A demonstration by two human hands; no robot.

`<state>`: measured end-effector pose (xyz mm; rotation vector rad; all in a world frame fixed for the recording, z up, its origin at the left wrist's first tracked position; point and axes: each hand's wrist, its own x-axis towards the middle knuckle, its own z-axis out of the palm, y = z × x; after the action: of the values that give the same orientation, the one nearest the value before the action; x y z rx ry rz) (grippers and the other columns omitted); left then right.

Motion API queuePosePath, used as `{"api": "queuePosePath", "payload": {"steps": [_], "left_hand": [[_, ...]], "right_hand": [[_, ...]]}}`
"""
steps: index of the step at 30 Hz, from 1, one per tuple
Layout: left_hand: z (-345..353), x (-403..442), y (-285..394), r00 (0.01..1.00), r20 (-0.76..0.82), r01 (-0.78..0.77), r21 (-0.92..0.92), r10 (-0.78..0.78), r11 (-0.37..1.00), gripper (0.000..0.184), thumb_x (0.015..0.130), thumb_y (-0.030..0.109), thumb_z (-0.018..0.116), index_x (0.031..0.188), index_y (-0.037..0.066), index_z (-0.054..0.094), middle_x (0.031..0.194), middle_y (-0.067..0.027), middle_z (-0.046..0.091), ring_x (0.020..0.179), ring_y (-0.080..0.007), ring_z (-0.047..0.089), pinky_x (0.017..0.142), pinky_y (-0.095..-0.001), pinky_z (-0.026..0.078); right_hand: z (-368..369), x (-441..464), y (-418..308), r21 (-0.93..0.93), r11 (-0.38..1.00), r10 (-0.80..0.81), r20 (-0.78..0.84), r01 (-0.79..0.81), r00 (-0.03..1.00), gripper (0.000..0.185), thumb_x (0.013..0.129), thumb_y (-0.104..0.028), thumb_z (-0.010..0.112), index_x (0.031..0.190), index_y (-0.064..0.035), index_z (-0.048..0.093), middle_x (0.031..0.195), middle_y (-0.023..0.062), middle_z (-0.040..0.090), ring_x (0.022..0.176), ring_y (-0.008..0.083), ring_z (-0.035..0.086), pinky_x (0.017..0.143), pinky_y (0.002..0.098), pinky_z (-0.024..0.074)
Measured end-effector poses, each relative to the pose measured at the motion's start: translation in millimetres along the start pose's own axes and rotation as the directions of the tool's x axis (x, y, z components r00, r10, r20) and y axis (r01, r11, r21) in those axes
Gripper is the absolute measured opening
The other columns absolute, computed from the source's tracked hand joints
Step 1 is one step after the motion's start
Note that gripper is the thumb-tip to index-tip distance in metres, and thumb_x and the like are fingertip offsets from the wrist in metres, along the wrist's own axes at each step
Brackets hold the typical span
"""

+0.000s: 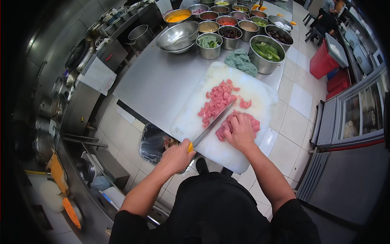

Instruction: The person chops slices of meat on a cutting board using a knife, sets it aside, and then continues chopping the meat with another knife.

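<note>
My left hand (177, 157) is wrapped round the yellow handle of a kitchen knife (211, 125). The blade slants up and away across a white cutting board (190, 106), between two lots of raw meat. On its far left side lies a heap of diced pink meat (219, 99), with a few loose bits at the right. My right hand (239, 131) presses down on a larger piece of raw meat (254, 123), fingers curled over it close to the blade. Its fingertips are partly hidden.
Metal bowls with chopped ingredients crowd the table's far end, including green peppers (266, 51). A green cloth (242, 62) touches the board's far edge. Below the table's left edge stands a lined waste bin (152, 142). A glass-fronted fridge (361, 110) is at right; people sit farther back.
</note>
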<state>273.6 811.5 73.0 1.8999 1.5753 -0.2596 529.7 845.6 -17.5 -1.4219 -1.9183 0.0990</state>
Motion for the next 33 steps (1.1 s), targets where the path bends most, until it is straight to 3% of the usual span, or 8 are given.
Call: {"api": "queuePosePath", "payload": {"steps": [7,16,19,22,28,33], "left_hand": [[9,14,26,0.991,-0.079,-0.115,-0.078,0.109,0.99,0.036,0.098,0.032,0.06,0.111,0.002,0.045,0.084,-0.0315,0.067,0.084,-0.0526,0.065,0.075,-0.0585,0.05],[10,-41,-9,0.989,0.14,0.046,-0.024,-0.042,0.999,0.039,0.099,0.031,0.058,0.119,0.0,0.045,0.091,-0.0307,0.068,0.089,-0.0512,0.066,0.078,-0.0575,0.052],[20,10,10,0.998,0.061,-0.026,-0.047,0.029,0.999,0.043,0.098,0.033,0.059,0.123,0.001,0.044,0.095,-0.0313,0.069,0.093,-0.0504,0.066,0.082,-0.0565,0.052],[25,42,11,0.998,0.016,-0.064,-0.069,0.065,0.996,0.041,0.099,0.035,0.058,0.117,0.002,0.044,0.093,-0.0323,0.068,0.092,-0.052,0.065,0.083,-0.0568,0.05],[1,25,22,0.998,-0.052,-0.036,-0.12,0.03,0.992,0.038,0.099,0.035,0.058,0.116,0.003,0.046,0.091,-0.0313,0.068,0.089,-0.0511,0.066,0.081,-0.057,0.05],[8,17,32,0.996,-0.055,-0.078,-0.068,0.075,0.995,0.038,0.099,0.035,0.058,0.115,0.003,0.046,0.087,-0.0298,0.068,0.086,-0.0509,0.066,0.077,-0.0572,0.051]], "right_hand": [[5,-1,2,-0.037,0.999,-0.024,-0.018,0.023,1.0,0.024,0.074,-0.012,0.07,0.095,-0.0049,0.062,0.107,0.0141,0.056,0.1,0.0351,0.055,0.087,0.0464,0.0461],[5,0,0,-0.06,0.998,-0.011,0.034,0.013,0.999,0.023,0.072,-0.011,0.07,0.094,-0.0061,0.063,0.102,0.0128,0.057,0.095,0.0358,0.057,0.083,0.0468,0.0472],[11,1,4,-0.043,0.999,-0.015,0.039,0.017,0.999,0.02,0.074,-0.012,0.07,0.093,-0.0075,0.065,0.101,0.0106,0.058,0.096,0.0343,0.058,0.083,0.046,0.0474],[8,1,4,-0.025,0.998,-0.058,0.001,0.058,0.998,0.019,0.076,-0.012,0.069,0.093,-0.0061,0.064,0.101,0.0116,0.058,0.097,0.0346,0.058,0.084,0.0466,0.0476],[5,-4,7,0.018,0.998,-0.059,-0.087,0.06,0.994,0.02,0.079,-0.012,0.068,0.096,-0.0041,0.062,0.101,0.0143,0.056,0.096,0.0355,0.057,0.084,0.046,0.0466],[6,-3,2,-0.044,0.998,-0.041,-0.05,0.039,0.998,0.02,0.077,-0.013,0.069,0.094,-0.0054,0.061,0.098,0.014,0.054,0.093,0.0352,0.056,0.081,0.0456,0.0455]]}}
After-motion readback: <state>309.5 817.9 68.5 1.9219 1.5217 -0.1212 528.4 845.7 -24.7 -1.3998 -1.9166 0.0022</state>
